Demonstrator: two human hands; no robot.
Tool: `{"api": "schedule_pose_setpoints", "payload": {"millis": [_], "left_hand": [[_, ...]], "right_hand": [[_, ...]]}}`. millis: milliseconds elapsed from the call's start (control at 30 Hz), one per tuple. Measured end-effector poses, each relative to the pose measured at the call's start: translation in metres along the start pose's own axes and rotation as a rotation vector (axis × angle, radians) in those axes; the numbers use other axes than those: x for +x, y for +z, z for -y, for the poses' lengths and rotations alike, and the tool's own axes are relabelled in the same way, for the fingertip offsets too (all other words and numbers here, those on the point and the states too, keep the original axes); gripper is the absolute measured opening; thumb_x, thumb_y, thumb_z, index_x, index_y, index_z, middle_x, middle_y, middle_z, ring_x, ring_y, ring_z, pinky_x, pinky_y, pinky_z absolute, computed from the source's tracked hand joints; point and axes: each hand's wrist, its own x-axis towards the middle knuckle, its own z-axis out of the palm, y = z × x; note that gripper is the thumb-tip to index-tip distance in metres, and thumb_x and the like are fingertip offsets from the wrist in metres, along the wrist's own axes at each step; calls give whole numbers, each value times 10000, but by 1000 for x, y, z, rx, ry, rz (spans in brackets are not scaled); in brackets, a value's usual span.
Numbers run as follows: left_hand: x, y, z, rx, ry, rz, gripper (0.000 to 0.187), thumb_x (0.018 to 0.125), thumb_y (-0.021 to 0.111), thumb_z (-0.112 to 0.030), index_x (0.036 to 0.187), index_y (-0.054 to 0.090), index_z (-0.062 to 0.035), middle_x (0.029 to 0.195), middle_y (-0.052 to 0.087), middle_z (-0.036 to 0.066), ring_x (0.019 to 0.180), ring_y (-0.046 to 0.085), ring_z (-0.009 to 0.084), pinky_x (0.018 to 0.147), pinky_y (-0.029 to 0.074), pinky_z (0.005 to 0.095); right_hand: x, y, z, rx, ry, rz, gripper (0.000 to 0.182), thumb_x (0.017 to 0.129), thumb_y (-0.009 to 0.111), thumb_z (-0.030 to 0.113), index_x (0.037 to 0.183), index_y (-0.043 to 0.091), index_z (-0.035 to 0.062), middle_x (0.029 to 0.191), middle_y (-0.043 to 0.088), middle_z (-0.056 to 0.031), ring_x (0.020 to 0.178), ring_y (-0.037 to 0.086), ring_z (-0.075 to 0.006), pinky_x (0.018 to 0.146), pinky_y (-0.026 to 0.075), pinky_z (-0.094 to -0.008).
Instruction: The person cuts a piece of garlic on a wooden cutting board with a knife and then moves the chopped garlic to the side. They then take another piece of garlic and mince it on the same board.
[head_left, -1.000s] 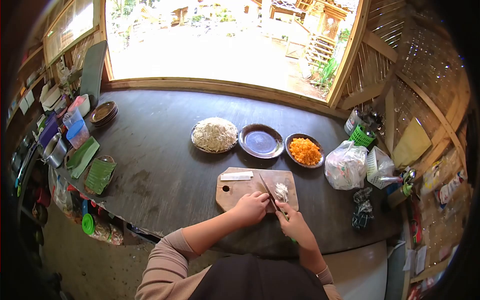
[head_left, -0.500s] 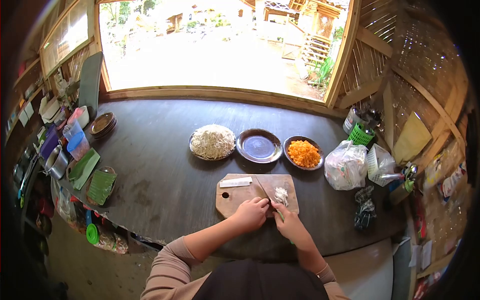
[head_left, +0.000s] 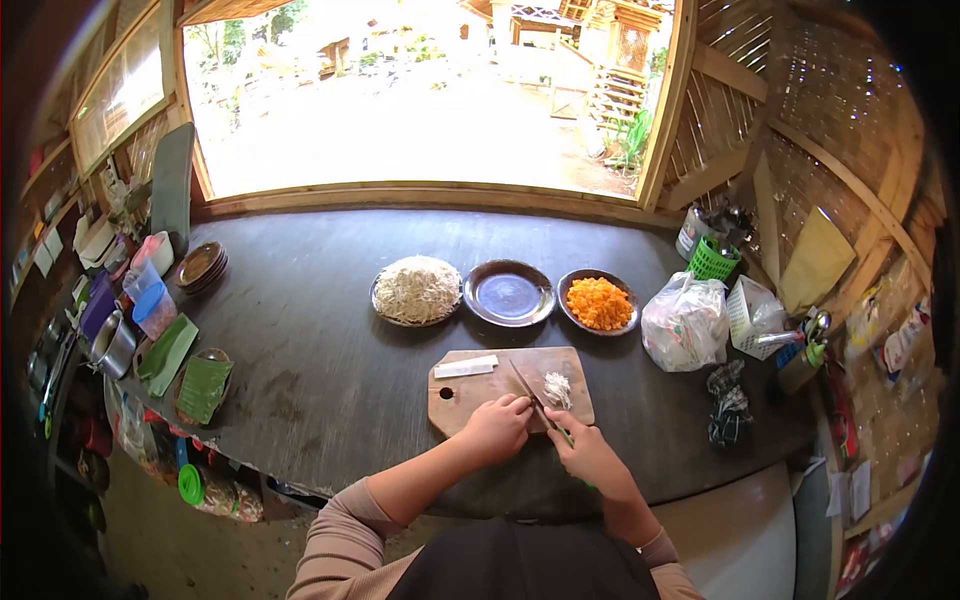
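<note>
On the wooden cutting board (head_left: 470, 408), my right hand (head_left: 588, 455) is wrapped round the green handle of a knife (head_left: 525, 382), whose blade points up and to the left. Beside the blade, my left hand (head_left: 498, 428) has its fingers bent and pressed together at the board's front part; what they hold is mostly hidden. A small heap of white shreds (head_left: 557, 389) lies to the right of the blade. White strips (head_left: 466, 367) rest at the board's upper left.
Behind the board stand a plate of pale shreds (head_left: 418, 290), an empty dark plate (head_left: 509, 293) and a plate of orange pieces (head_left: 599, 303). A plastic bag (head_left: 686, 320) and dark cloth (head_left: 730, 404) are at right. Leaf pieces (head_left: 205, 388) lie at left.
The view has shifted slightly. The knife blade has turned a little and stands more clearly apart from the left fingers. Both hands keep their grips.
</note>
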Motion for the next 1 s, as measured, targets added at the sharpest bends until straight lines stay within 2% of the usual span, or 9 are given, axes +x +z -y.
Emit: {"api": "schedule_pose_setpoints", "payload": {"millis": [233,333,500,600,733,800,833,900,1000], "left_hand": [[1,-3,-1,-30,3,-15,395,824,599,-210,1150,635,10,1246,602,107,1133,569,265,918,505,370],[2,-6,-3,-69,-19,1,372,819,598,-198,1119,636,18,1243,605,127,1132,573,288,949,492,374],[2,-5,-6,-53,-16,-17,366,802,604,-193,1105,642,9,1219,611,119,1092,587,283,920,502,372],[2,-11,-8,-45,-41,22,362,796,608,-192,1101,645,1,1205,613,111,1081,587,274,902,506,372],[2,-9,-6,-32,-30,8,368,803,605,-195,1110,643,2,1208,612,103,1109,581,266,910,507,374],[1,-3,-5,-20,-20,-13,373,805,604,-197,1117,642,3,1213,611,101,1120,578,266,915,506,375],[1,0,-3,1,-6,-34,398,810,602,-213,1140,641,6,1223,610,92,1114,580,252,887,515,374],[0,0,-2,24,4,-52,423,815,601,-230,1162,640,8,1234,609,82,1108,583,238,859,524,373],[0,-4,-3,-21,-12,-21,399,812,602,-204,1148,639,7,1233,608,105,1135,577,272,918,507,373]], "right_hand": [[-1,-3,-1,-14,-54,16,358,975,570,201,1330,561,157,543,568,-84,423,533,-139,451,463,-318],[-1,-2,3,-25,-85,10,347,970,561,170,1316,565,142,564,590,-140,441,575,-223,481,483,-356],[7,10,-7,-37,-253,-78,334,938,559,100,1271,569,78,789,631,-278,711,644,-435,643,520,-458],[15,15,-6,-112,-145,-28,343,932,553,107,1274,568,78,946,662,-272,839,647,-442,720,521,-499],[18,14,-11,-1,-323,-122,349,938,546,112,1287,562,92,864,661,-278,780,650,-447,679,522,-484],[12,3,4,41,43,38,352,947,553,133,1298,557,108,778,649,-273,709,650,-442,637,511,-465],[7,0,9,41,42,38,352,947,553,133,1298,557,108,778,649,-273,709,650,-442,637,511,-465],[1,-2,12,59,69,74,377,985,547,200,1354,528,126,571,592,-95,448,568,-145,465,487,-320],[-7,2,-2,-19,-56,19,377,984,554,197,1355,529,131,539,572,-74,438,561,-149,470,491,-323]]}}
